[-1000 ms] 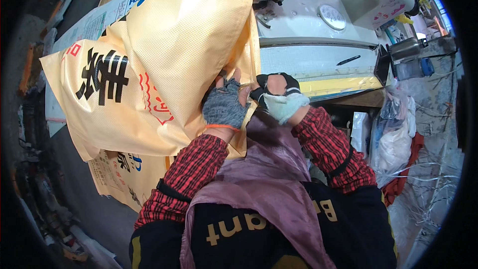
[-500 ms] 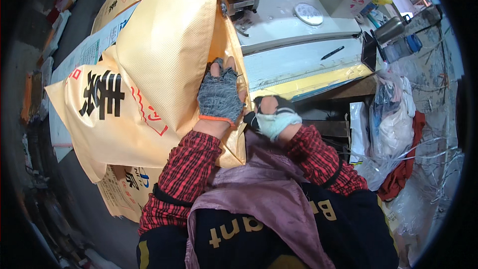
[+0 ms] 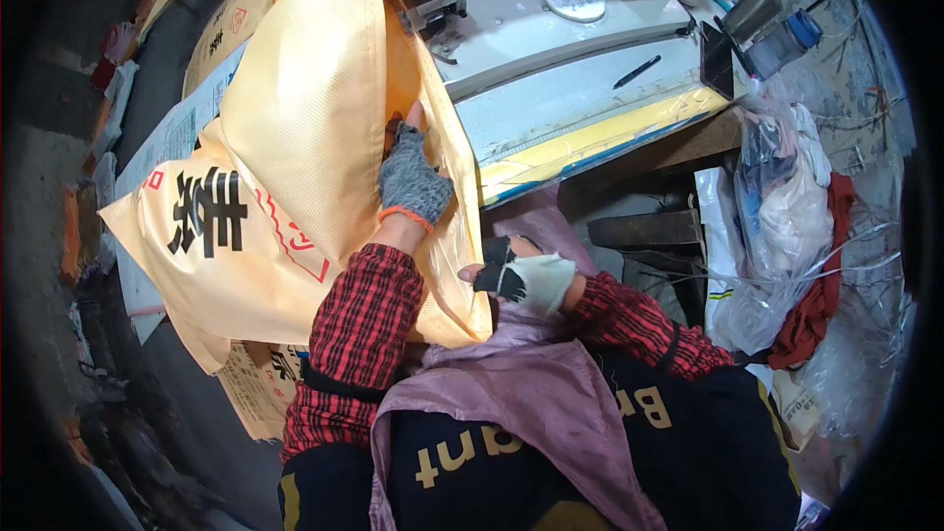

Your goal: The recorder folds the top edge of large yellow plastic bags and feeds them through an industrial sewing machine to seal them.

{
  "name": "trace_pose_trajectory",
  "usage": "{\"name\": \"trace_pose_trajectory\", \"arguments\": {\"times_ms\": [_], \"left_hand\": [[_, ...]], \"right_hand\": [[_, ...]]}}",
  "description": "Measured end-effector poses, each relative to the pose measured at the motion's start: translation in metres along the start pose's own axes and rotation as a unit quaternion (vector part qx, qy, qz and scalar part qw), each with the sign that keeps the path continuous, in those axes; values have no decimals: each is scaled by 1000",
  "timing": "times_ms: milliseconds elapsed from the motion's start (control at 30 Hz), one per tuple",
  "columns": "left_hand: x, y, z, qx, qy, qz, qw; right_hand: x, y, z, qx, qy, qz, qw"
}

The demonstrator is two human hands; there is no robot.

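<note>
A large glossy tan woven bag [image 3: 305, 69] with black and red print lies on the left, its mouth gaping toward the right. My left hand [image 3: 415, 177], in a grey fingerless glove with an orange cuff, rests in that opening on the bag's inner side. One finger stretches forward; the others are partly hidden. My right hand [image 3: 526, 275], in a black and white worn glove, is at the bag's near right edge. Its thumb lies on the edge and its fingers close round it, partly hidden.
Beyond the bag stands a white sewing machine [image 3: 501, 15] on a bed edged with a yellow strip [image 3: 610, 143]. A black pen [image 3: 637, 72], a phone [image 3: 716, 61] and bottles [image 3: 757, 12] lie to its right. Plastic bags [image 3: 777, 206] and red cloth [image 3: 821, 275] hang farther right. More bags [image 3: 236, 15] lie behind.
My right hand has moved down and left onto the bag's edge. My left hand has shifted slightly left within the opening. The whole view has also moved, with the machine now farther left.
</note>
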State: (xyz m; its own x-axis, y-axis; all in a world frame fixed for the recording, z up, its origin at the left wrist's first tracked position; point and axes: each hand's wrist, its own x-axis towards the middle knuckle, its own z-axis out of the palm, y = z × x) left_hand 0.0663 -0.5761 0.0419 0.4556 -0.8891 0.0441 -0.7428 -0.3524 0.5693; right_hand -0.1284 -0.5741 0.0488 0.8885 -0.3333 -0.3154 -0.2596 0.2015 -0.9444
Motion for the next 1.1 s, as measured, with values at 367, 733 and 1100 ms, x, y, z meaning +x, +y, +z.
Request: {"name": "trace_pose_trajectory", "arguments": {"times_ms": [367,733,1100], "left_hand": [[28,20,0,-127,113,-89,981],[38,10,26,-177,123,-106,971],[62,11,-56,-353,91,-81,928]], "right_hand": [[-12,-16,-3,40,22,13,999],[-11,-11,-15,56,35,47,997],[-22,-10,-10,86,-57,55,993]]}}
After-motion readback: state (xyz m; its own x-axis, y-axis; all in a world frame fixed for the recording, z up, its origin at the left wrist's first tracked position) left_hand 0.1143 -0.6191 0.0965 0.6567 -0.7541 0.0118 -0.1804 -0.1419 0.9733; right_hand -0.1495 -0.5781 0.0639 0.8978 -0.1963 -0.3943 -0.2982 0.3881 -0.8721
